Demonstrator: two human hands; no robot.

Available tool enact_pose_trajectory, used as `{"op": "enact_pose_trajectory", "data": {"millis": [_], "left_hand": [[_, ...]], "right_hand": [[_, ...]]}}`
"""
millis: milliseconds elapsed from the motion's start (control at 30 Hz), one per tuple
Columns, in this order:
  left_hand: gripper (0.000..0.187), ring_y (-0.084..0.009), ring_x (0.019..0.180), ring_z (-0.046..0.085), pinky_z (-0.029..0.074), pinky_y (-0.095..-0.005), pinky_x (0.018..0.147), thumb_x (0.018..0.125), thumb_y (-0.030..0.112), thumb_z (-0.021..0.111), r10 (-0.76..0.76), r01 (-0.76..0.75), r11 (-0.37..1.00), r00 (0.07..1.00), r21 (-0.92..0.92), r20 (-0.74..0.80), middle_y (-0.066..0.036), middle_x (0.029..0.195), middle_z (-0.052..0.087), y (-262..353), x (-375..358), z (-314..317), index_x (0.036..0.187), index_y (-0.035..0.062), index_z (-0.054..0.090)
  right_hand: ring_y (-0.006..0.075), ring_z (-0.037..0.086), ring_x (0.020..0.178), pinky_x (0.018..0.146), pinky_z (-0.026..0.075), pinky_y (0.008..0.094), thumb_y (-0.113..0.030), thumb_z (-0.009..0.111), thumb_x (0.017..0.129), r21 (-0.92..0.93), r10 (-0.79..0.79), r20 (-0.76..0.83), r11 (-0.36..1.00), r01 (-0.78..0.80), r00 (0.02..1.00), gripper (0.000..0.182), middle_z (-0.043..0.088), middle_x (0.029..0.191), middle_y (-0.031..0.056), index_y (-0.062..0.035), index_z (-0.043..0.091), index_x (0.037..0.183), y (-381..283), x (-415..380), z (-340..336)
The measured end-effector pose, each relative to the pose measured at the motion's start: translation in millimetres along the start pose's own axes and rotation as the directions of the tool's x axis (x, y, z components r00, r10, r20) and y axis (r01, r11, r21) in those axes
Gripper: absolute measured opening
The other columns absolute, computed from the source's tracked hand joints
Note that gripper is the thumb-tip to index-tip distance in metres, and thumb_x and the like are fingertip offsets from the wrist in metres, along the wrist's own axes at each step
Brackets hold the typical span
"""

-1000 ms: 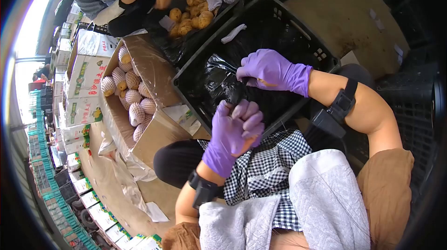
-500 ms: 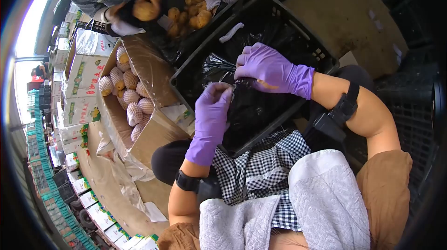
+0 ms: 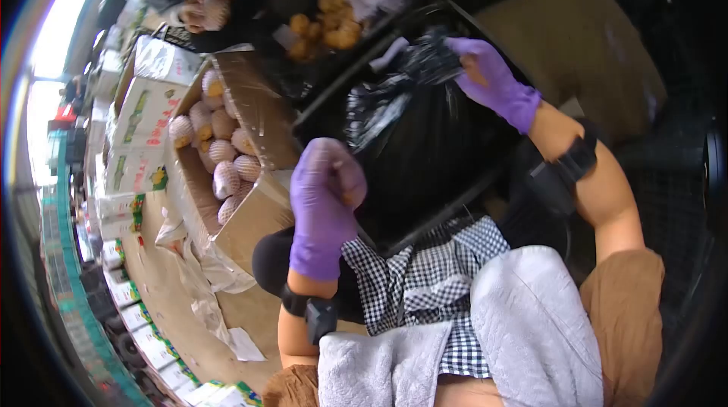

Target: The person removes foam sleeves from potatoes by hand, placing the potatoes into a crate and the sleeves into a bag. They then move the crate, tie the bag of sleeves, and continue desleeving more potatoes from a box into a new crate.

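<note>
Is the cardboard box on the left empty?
No, the open cardboard box holds several round fruits in white foam net sleeves, lying together inside it.

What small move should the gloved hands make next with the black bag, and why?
Probably draw the two hands apart to open the black plastic bag. The right hand grips a bunched edge raised above the black crate; the left hand is fisted near its near side.
</note>
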State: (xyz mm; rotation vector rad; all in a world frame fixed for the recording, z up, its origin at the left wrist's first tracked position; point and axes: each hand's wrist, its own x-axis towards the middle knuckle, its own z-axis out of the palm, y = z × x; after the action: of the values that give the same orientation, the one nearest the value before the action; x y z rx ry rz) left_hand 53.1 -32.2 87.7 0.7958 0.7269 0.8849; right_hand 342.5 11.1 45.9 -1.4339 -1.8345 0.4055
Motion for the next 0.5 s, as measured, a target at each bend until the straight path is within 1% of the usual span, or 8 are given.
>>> {"op": "enact_pose_trajectory", "data": {"millis": [67,100,133,200,267,367,433,500], "left_hand": [[0.031,-0.0160,0.073,0.061,0.050,-0.0264,0.068,0.085,0.022,0.067,0.021,0.062,0.960,0.957,0.275,-0.289,-0.005,0.084,0.061,9,18,37,0.107,0.0027,0.057],[0.053,-0.0232,0.103,0.060,0.049,-0.0309,0.090,0.075,0.016,0.074,0.191,-0.089,0.769,0.977,0.633,-0.095,-0.013,0.113,0.060,-2,26,32,0.121,0.0009,0.053],[0.074,-0.0285,0.129,0.044,0.037,-0.0354,0.107,0.073,0.017,0.075,0.207,-0.134,0.684,0.978,0.717,-0.014,-0.018,0.137,0.046,-20,40,30,0.137,0.0018,0.041],[0.084,-0.0302,0.136,0.034,0.029,-0.0384,0.112,0.073,0.018,0.077,0.217,-0.306,0.535,0.951,0.787,0.222,-0.016,0.143,0.040,-46,67,32,0.144,0.0101,0.033],[0.053,-0.0237,0.114,0.055,0.041,-0.0367,0.099,0.081,0.018,0.069,0.200,-0.206,0.459,0.972,0.864,0.126,-0.015,0.117,0.060,-66,87,31,0.129,0.0081,0.049],[0.029,-0.0152,0.089,0.060,0.048,-0.0323,0.083,0.085,0.016,0.066,-0.045,-0.002,0.703,0.998,0.711,0.048,-0.008,0.093,0.065,-17,84,7,0.111,0.0056,0.061],[0.017,-0.0099,0.078,0.056,0.049,-0.0282,0.070,0.087,0.015,0.064,0.281,-0.251,0.571,0.954,0.781,0.102,-0.002,0.085,0.064,-4,75,-33,0.100,0.0044,0.066],[0.017,-0.0115,0.077,0.059,0.050,-0.0278,0.069,0.090,0.015,0.063,0.247,-0.117,0.937,0.889,0.330,-0.385,-0.001,0.088,0.065,21,60,-64,0.103,0.0044,0.066]], "right_hand": [[0.0215,0.064,0.097,0.085,0.050,0.0310,0.001,0.059,0.085,0.184,-0.134,-0.152,0.970,0.161,0.979,0.025,0.068,0.103,0.0114,-0.0018,0.064,0.109,-2,4,10],[0.0188,0.064,0.097,0.086,0.049,0.0302,0.004,0.058,0.085,0.225,-0.228,-0.181,0.937,0.266,0.957,0.028,0.067,0.104,0.0101,-0.0004,0.063,0.112,-8,4,11],[0.0193,0.064,0.099,0.087,0.049,0.0307,0.003,0.058,0.084,0.776,0.042,0.075,0.626,-0.085,0.996,0.029,0.067,0.105,0.0101,-0.0001,0.063,0.113,-13,7,19],[0.0187,0.063,0.099,0.088,0.049,0.0304,0.003,0.059,0.082,0.291,-0.134,0.194,0.954,0.074,0.972,0.036,0.066,0.104,0.0106,0.0000,0.060,0.118,-30,16,-6],[0.0207,0.062,0.099,0.089,0.048,0.0310,0.006,0.061,0.076,0.641,0.085,0.174,0.747,-0.178,0.981,0.033,0.066,0.100,0.0102,0.0010,0.063,0.108,-52,20,-16],[0.0175,0.061,0.099,0.087,0.049,0.0313,0.006,0.060,0.077,0.108,-0.043,0.288,0.994,0.013,0.957,0.031,0.066,0.103,0.0096,0.0020,0.063,0.107,-27,22,-46],[0.0159,0.061,0.094,0.083,0.050,0.0310,0.004,0.058,0.081,0.132,-0.101,0.067,0.987,0.092,0.993,0.032,0.066,0.108,0.0087,-0.0014,0.064,0.112,9,20,-37],[0.0162,0.062,0.091,0.081,0.050,0.0310,0.003,0.056,0.083,0.235,0.025,-0.225,0.972,0.030,0.974,0.031,0.065,0.111,0.0091,-0.0028,0.065,0.113,52,15,-24]]}}
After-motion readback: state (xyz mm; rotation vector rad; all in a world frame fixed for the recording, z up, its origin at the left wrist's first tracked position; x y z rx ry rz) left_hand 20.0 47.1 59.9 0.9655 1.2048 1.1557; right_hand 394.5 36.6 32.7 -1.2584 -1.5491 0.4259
